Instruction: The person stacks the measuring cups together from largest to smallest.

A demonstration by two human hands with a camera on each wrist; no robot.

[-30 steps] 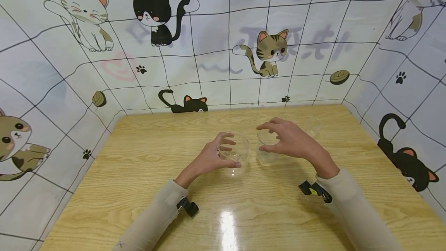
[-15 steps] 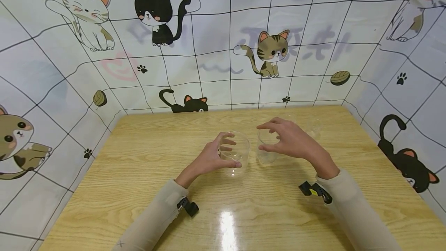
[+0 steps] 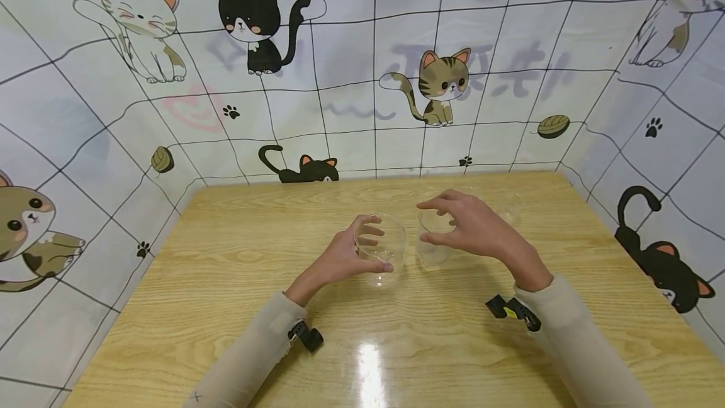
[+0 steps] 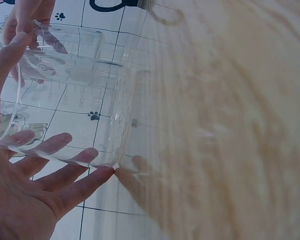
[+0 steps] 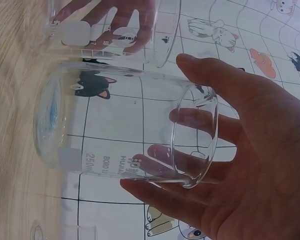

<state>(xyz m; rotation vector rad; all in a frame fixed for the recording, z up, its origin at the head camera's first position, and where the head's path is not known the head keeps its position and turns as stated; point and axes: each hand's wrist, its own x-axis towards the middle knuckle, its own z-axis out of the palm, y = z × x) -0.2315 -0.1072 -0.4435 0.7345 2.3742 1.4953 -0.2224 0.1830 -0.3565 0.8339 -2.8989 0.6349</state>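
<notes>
A wide clear glass beaker (image 3: pixel 393 238) stands upright on the table, in the middle of the head view. My left hand (image 3: pixel 340 257) holds it from the left side, thumb at the front and fingers spread along the far wall. Close to its right is a narrower glass beaker (image 3: pixel 433 255), which my right hand (image 3: pixel 478 225) grips around the rim from above right. White print reading 250 ml shows on this beaker (image 5: pixel 110 125) in the right wrist view. Graduation marks line the wide beaker (image 4: pixel 70 115) in the left wrist view.
Behind the right hand, more clear glassware (image 3: pixel 510 206) stands at the back right, partly hidden. The wooden table (image 3: pixel 226 307) ends at a back wall (image 3: pixel 351 80) with cat drawings, and side walls rise left and right.
</notes>
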